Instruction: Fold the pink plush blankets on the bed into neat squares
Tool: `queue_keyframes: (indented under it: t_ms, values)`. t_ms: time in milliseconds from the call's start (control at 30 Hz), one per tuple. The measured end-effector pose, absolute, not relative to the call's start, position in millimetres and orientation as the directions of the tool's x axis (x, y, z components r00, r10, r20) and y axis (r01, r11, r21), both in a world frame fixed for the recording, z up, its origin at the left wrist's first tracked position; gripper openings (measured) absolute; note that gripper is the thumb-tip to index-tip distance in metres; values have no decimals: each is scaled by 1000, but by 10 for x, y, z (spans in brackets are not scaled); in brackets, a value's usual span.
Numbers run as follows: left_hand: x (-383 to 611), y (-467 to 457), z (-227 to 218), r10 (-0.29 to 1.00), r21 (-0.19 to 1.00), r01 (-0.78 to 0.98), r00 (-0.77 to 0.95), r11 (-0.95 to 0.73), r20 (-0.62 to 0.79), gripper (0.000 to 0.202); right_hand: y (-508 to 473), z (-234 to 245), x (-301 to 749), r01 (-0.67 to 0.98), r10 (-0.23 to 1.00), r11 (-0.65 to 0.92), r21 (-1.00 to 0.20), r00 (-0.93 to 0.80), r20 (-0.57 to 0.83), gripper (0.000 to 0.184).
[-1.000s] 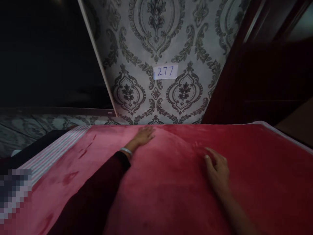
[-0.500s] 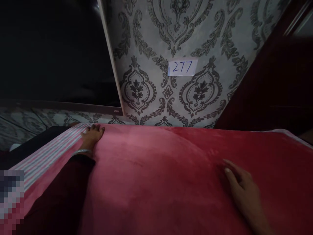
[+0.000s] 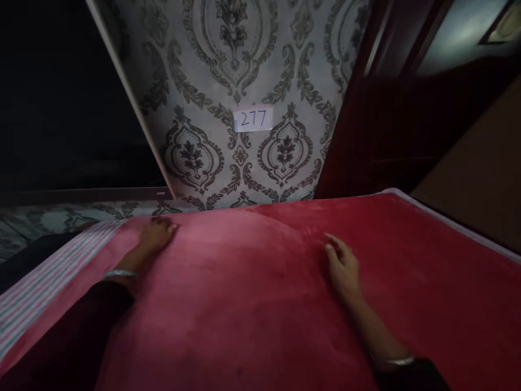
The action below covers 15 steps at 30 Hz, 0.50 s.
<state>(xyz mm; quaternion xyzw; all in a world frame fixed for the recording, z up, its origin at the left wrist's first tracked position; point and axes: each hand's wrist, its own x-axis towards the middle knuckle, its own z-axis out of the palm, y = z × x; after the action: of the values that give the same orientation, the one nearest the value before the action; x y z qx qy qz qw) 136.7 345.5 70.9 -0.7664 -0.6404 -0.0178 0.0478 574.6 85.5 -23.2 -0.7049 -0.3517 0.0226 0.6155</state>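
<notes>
A plush red and pink blanket (image 3: 244, 271) lies spread before me, with a grey, white and pink striped band (image 3: 69, 266) along its left side. Near the far left edge, my left hand (image 3: 157, 234) rests on the pink part, its fingers slightly blurred but stretched over the cloth with nothing held. My right hand (image 3: 342, 266) is over the red part, thumb and fingers apart and loosely bent, holding nothing. Whether its fingertips touch the pile is hard to tell. Both wrists wear a silvery bangle below dark sleeves.
Beyond the blanket stands a patterned wallpapered wall (image 3: 240, 179) with a paper label (image 3: 253, 119) reading 277. A large dark screen (image 3: 73, 108) is at the left. Dark red woodwork (image 3: 366, 136) rises at the right, beside a brown panel (image 3: 480, 174).
The view has turned to the right, showing more of the blanket's right edge. My right hand has reached farther forward over the red part; my left hand stays near the far left edge.
</notes>
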Motion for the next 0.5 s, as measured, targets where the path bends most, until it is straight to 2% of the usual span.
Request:
queue_keyframes:
  t_ms: [67,100,200,267,367,433,500]
  values:
    - [1879,3255,623,935,-40,935,353,-352,25,50,883,-207,5733,419,488,78,-905,775,401,56]
    - [2156,3116,571,868,-6,868,497,-497,-10,54,897,-186,5732,392,463,118,-912,791,400,56]
    - [2953,2566,457,566,168,567,822,-806,-61,58,895,-53,5766,339,391,207,-918,831,396,56]
    - [3396,2158,440,376,255,372,926,-893,-36,59,833,90,5829,343,384,241,-908,825,414,54]
    - [3917,1643,447,128,326,111,991,-939,31,62,651,283,6024,439,411,239,-866,763,500,51]
    - [4192,1430,420,38,340,24,999,-940,34,65,512,305,6237,529,420,176,-830,723,549,50]
    - [4418,1344,351,30,332,28,1000,-943,3,67,402,202,6496,601,417,83,-795,703,576,50]
